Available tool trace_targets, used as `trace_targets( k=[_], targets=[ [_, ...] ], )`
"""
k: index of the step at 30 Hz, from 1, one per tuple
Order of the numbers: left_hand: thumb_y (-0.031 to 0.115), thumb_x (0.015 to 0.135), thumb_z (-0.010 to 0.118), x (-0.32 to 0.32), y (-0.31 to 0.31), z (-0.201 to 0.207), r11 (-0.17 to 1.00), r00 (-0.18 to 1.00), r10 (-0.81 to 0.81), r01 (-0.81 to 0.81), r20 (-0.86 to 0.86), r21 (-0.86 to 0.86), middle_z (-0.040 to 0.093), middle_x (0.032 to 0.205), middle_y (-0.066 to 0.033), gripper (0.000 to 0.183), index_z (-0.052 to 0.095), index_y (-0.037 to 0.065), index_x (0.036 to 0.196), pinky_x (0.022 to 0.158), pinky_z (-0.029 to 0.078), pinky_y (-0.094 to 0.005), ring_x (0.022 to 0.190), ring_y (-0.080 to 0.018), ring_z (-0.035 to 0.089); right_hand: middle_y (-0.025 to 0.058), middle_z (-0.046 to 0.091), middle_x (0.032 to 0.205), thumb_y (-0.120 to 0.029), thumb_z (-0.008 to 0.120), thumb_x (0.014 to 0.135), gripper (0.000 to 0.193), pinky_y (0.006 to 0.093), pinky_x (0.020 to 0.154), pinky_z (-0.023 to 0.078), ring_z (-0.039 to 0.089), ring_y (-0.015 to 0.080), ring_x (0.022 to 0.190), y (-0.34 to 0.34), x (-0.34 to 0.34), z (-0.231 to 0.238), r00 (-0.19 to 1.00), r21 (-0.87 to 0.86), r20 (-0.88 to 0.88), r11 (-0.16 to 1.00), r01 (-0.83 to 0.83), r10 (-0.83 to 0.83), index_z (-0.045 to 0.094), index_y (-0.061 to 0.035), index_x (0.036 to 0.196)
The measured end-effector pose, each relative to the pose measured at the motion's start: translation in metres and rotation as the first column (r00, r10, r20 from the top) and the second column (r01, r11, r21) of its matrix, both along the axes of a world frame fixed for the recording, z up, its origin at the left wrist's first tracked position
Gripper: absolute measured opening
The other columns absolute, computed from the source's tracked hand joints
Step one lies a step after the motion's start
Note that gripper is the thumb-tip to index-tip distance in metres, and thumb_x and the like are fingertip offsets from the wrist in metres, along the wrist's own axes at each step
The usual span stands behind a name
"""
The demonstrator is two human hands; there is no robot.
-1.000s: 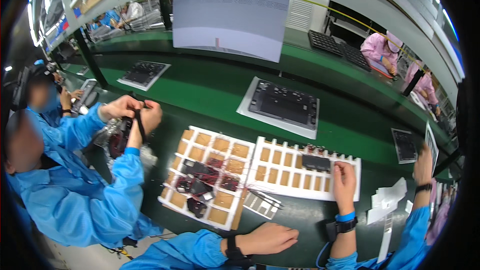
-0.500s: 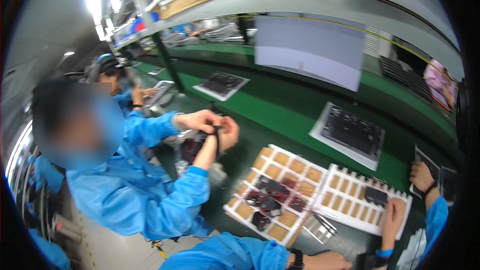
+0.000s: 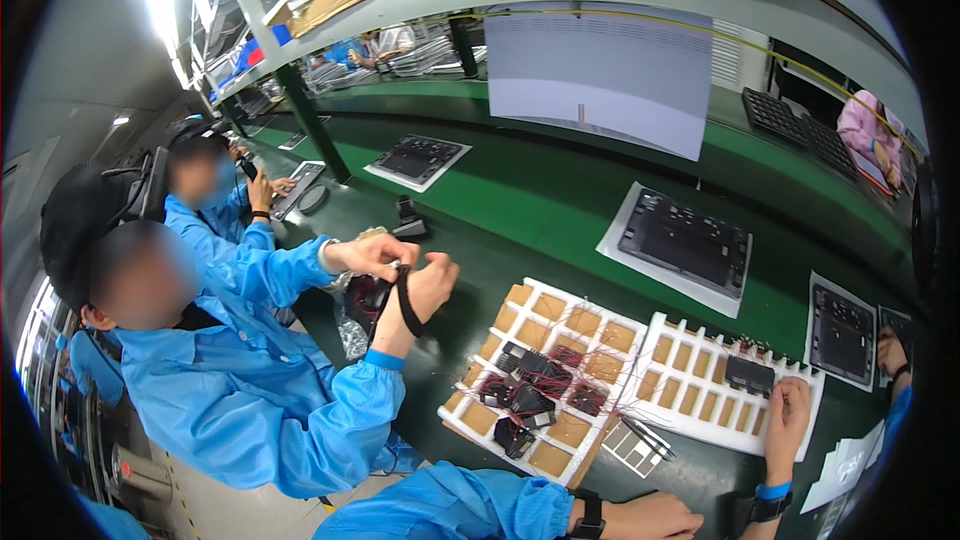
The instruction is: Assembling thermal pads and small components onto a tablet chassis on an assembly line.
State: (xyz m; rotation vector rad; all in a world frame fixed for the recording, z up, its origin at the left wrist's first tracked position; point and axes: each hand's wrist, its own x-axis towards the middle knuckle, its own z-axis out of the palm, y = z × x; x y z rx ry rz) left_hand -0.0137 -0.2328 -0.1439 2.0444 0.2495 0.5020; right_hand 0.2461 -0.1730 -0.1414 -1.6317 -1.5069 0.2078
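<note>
My left hand [image 3: 655, 517] rests on the green table at the lower edge, fingers curled in and partly hidden, below a small light panel with dark strips [image 3: 638, 448]. My right hand [image 3: 788, 418] lies over the right end of a white foam tray [image 3: 690, 428], its fingers bent and close together. Just left of its fingertips is a black rectangular module [image 3: 750, 376] with thin wires, lying in the tray; whether the fingers touch it I cannot tell. A second foam tray [image 3: 548, 298], with a grid of compartments, holds several black parts with red-and-black wires [image 3: 532, 400].
At left, a co-worker in blue [image 3: 240, 380] pulls at a black wrist strap [image 3: 405, 300]. Black panels on white sheets [image 3: 685, 245] lie along the green bench. A large white sheet [image 3: 600, 80] hangs beneath the shelf. Another person's hand [image 3: 890, 352] is at far right.
The whole view has shifted slightly and become sharper. The other person's hand at far right has drawn back from the black panel. My own hands have stayed nearly in place.
</note>
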Motion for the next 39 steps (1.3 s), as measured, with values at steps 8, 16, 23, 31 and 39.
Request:
trace_targets(
  k=[8, 16, 23, 31, 39],
  targets=[
    [0.026, 0.095, 0.063, 0.0, -0.002, -0.001, 1.0, 1.0, 0.016, -0.017, 0.023, 0.01, 0.068, 0.074, -0.0197, 0.02, 0.068, 0.008, 0.089, 0.059, 0.05, -0.0544, 0.067, -0.0432, 0.065, 0.0135, 0.062, 0.108, 0.0, 0.06, 0.095, 0.005, 0.0318, 0.09, 0.047, 0.06, 0.027, 0.101, -0.006, -0.006, 0.008, 0.999, -0.011, -0.002, 0.999, 0.036, -0.036, 0.061, 0.0029, 0.091],
    [0.026, 0.095, 0.063, 0.0, -0.001, 0.002, 0.999, 1.0, -0.003, 0.004, -0.019, 0.045, 0.068, 0.075, -0.0198, 0.02, 0.067, 0.008, 0.088, 0.059, 0.051, -0.0544, 0.067, -0.0425, 0.066, 0.0141, 0.062, 0.106, 0.0, 0.061, 0.094, 0.005, 0.0346, 0.089, 0.048, 0.061, 0.0292, 0.099, -0.006, -0.009, 0.009, 0.998, 0.006, 0.005, 0.998, 0.066, -0.066, 0.061, 0.0031, 0.09],
    [0.026, 0.095, 0.063, 0.0, -0.002, 0.0, 0.999, 1.0, 0.002, -0.002, 0.006, 0.043, 0.068, 0.074, -0.0193, 0.02, 0.067, 0.008, 0.088, 0.058, 0.051, -0.0539, 0.066, -0.0424, 0.066, 0.0142, 0.063, 0.106, 0.0, 0.061, 0.093, 0.004, 0.0345, 0.089, 0.049, 0.062, 0.029, 0.099, -0.009, -0.008, 0.009, 0.997, 0.005, 0.025, 0.998, 0.069, -0.069, 0.061, 0.0038, 0.091],
    [0.025, 0.095, 0.063, 0.0, -0.003, -0.003, 0.998, 1.0, 0.018, -0.02, 0.022, 0.067, 0.066, 0.07, -0.0183, 0.019, 0.066, 0.008, 0.086, 0.055, 0.05, -0.0525, 0.062, -0.0413, 0.064, 0.014, 0.063, 0.106, -0.001, 0.061, 0.095, 0.006, 0.0336, 0.089, 0.049, 0.063, 0.0292, 0.099, -0.007, -0.008, 0.012, 0.998, 0.003, 0.035, 0.998, 0.058, -0.058, 0.062, 0.0038, 0.091],
    [0.024, 0.095, 0.064, 0.001, -0.003, -0.004, 0.998, 0.998, 0.024, -0.028, 0.062, 0.059, 0.065, 0.07, -0.0184, 0.019, 0.066, 0.008, 0.086, 0.055, 0.049, -0.0524, 0.062, -0.0413, 0.063, 0.0145, 0.063, 0.106, -0.001, 0.061, 0.094, 0.006, 0.0337, 0.088, 0.049, 0.062, 0.0298, 0.098, -0.005, -0.011, 0.015, 0.998, -0.006, 0.038, 0.998, 0.058, -0.057, 0.062, 0.0041, 0.091]
  ],
)
